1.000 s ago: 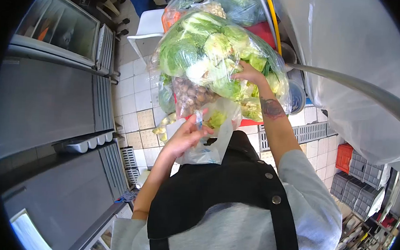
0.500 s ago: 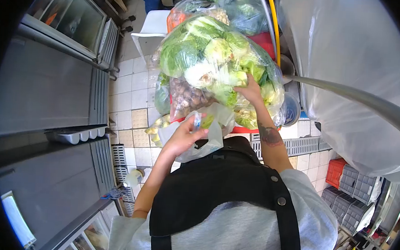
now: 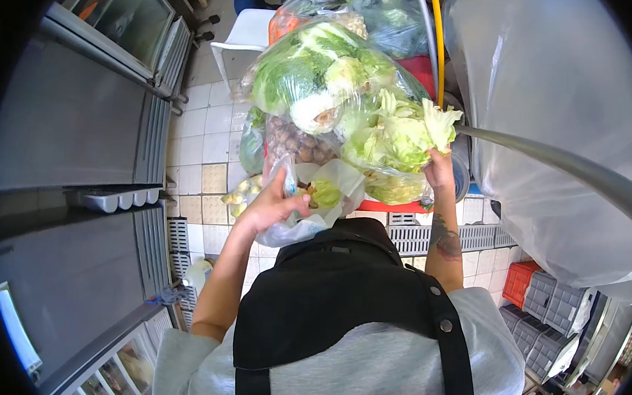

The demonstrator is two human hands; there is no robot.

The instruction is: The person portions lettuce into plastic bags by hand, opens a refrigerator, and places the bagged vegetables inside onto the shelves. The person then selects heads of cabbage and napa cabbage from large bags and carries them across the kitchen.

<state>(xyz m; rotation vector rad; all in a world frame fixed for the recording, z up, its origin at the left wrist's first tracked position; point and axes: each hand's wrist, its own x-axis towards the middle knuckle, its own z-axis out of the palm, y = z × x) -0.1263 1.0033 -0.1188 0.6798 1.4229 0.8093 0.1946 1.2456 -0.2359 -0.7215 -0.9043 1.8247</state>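
Observation:
My right hand (image 3: 441, 170) is closed around the base of a pale green leafy lettuce (image 3: 397, 141). The lettuce lies against the big clear bag of vegetables (image 3: 302, 73), its leaves outside the film on the right. My left hand (image 3: 272, 206) grips the rim of a thin white plastic bag (image 3: 351, 184) in front of my apron. The bag's mouth gapes, showing a piece of green lettuce (image 3: 325, 194) inside. Behind it sits a clear bag of brown, round mushroom-like pieces (image 3: 301, 142).
A white chair (image 3: 242, 37) stands at the back left. Grey cabinets (image 3: 75, 117) line the left side. A metal pole (image 3: 550, 154) and a plastic sheet (image 3: 555, 67) take up the right. Grey and red crates (image 3: 541, 294) sit lower right. Floor grates (image 3: 444, 238) cross the tiles.
My right hand has moved right and down, pulling the lettuce into fuller view. My left hand has shifted left with the white bag, whose mouth has opened wider.

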